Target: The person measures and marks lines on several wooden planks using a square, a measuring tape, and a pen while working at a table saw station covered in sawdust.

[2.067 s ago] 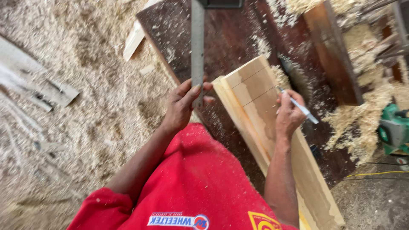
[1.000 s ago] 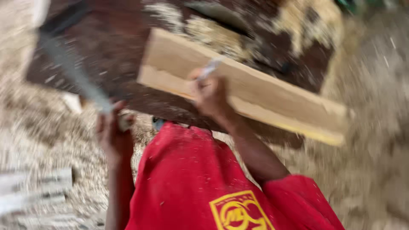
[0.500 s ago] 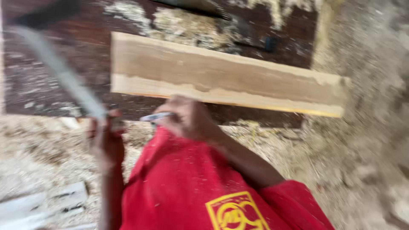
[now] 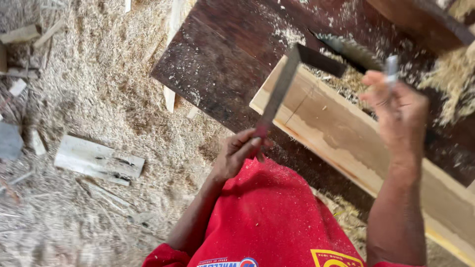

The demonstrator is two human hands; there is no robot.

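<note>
the try square (image 4: 292, 79) is an l-shaped tool: a long, dull grey metal blade running up and to the right from the left hand (image 4: 237, 153), and a short dark stock set across its far end. the left hand's fingers (image 4: 252, 141) are closed around the blade's lower end, gripping it just above the red shirt (image 4: 267, 217). the square is held over the near corner of the plank (image 4: 346, 128), its blade crossing the plank's end; whether it touches the wood or hangs just above cannot be told. the plank is pale, fresh-cut wood with a darker grey-brown patch along its face and a thin dark line drawn across it near the end. it lies slantwise on the dark brown counter (image 4: 222, 54), which is dusted with sawdust.

the right hand (image 4: 396, 109) is raised over the plank, blurred, its fingers closed around a thin pale pencil or pen (image 4: 392, 66) that sticks up past the knuckles; its tip is hidden. behind the stock a toothed saw blade (image 4: 351, 49) rises from the counter, partly buried in shavings. the plank's far end runs out of view at lower right. on the floor, thick with sawdust, lies a pale wood offcut (image 4: 99, 160).
</note>
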